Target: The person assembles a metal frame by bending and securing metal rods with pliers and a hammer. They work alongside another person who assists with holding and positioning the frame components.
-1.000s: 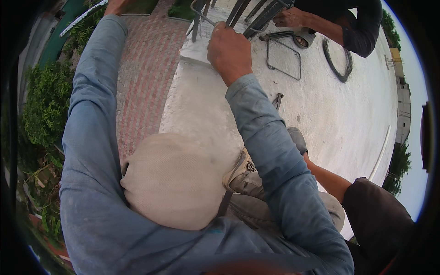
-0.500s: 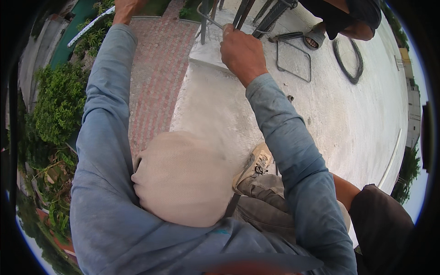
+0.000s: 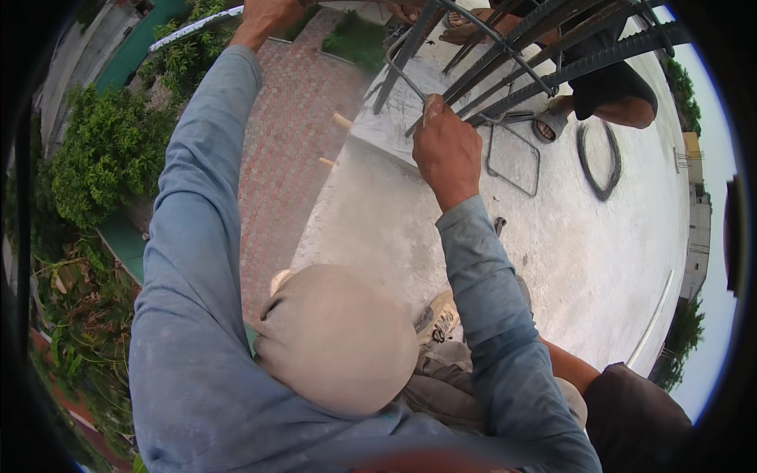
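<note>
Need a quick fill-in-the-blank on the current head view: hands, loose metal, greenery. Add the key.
1. A thin bent rod is gripped by the person's ____ hand.
2. The left hand is at the picture's ____ edge.
3. In the picture, the wire coil lies to the ____ of the four-sided metal frame.
4. The leafy shrub is to the ____ of the paved ground in the picture.

Missing words: right; top; right; left.

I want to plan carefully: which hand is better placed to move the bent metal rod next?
Probably the right hand: it seems to grip the bent metal rod near the steel bars. The left hand is farther away, at the picture's upper edge.
</note>
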Tool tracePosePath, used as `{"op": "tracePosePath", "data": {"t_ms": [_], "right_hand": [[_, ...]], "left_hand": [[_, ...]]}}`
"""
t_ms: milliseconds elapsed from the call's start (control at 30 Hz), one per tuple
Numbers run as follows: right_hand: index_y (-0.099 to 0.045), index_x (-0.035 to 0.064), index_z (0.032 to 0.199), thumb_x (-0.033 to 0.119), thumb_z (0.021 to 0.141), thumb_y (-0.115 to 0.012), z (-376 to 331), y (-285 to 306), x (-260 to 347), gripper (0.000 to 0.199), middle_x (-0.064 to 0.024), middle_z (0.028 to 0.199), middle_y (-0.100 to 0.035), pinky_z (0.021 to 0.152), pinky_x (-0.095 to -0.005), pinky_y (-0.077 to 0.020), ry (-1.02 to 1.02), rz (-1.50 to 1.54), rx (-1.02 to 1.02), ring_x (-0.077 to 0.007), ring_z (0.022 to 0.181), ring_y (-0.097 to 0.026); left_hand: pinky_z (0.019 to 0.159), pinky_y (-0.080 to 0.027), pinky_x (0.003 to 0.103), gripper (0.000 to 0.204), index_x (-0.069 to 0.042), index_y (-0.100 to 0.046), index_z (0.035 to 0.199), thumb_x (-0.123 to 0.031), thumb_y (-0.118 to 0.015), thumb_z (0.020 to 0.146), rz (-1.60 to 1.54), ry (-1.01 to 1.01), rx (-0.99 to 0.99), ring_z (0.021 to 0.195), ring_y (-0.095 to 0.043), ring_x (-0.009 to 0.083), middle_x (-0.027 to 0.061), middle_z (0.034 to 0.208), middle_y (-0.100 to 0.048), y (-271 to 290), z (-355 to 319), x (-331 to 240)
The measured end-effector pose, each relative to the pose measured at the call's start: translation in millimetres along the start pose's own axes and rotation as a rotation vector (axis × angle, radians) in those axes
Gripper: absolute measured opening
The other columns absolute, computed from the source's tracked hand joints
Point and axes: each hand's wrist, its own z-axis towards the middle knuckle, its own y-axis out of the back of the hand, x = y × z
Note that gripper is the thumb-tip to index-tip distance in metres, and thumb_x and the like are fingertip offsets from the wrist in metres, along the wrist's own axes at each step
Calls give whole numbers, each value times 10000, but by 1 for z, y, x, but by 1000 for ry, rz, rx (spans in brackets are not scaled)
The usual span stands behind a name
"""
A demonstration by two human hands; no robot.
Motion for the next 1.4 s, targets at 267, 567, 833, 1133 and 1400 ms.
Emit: {"op": "tracePosePath", "data": {"t_ms": [267, 567, 833, 1133, 1400], "right_hand": [[-575, -19, 1104, 86, 1016, -430, 1, 6, 17, 200, -252, 941, -709, 751, -523, -533, -18, -77, 31, -423, 855, -702], [-557, 35, 1048, 70, 903, -554, 0, -1, 19, 150, -235, 895, -706, 714, -536, -525, -8, -101, -1, -440, 830, -696], [-566, 26, 1079, 97, 858, -623, 1, -5, 12, 239, -224, 838, -681, 705, -519, -528, 66, -117, -39, -425, 806, -680], [-579, 13, 1099, 84, 900, -566, 0, 1, 13, 211, -214, 851, -708, 704, -513, -537, 33, -131, -2, -418, 799, -700], [-583, -29, 1119, 62, 933, -510, 0, 2, 15, 219, -215, 951, -717, 720, -504, -543, 19, -89, 7, -408, 848, -709]], "left_hand": [[771, -577, 531, 309, -114, -774, 891, -390, -637, 895, -242, 51, -271, 884, -720, 396, 218, 950, -737, -9, -7, 23], [684, -568, 527, 178, -164, -771, 790, -309, -674, 826, -175, -20, -68, 737, -713, 392, 148, 766, -731, 5, -59, 76], [640, -544, 526, 177, -163, -744, 726, -293, -654, 805, -190, -139, -111, 709, -697, 384, 159, 717, -698, 3, -67, 79], [673, -558, 501, 237, -133, -795, 816, -340, -681, 838, -43, -299, -79, 737, -699, 387, 161, 715, -701, 14, -26, 66], [683, -556, 500, 220, -125, -786, 819, -296, -652, 856, -53, -426, -130, 755, -695, 398, 175, 733, -699, 22, 16, 62]]}}
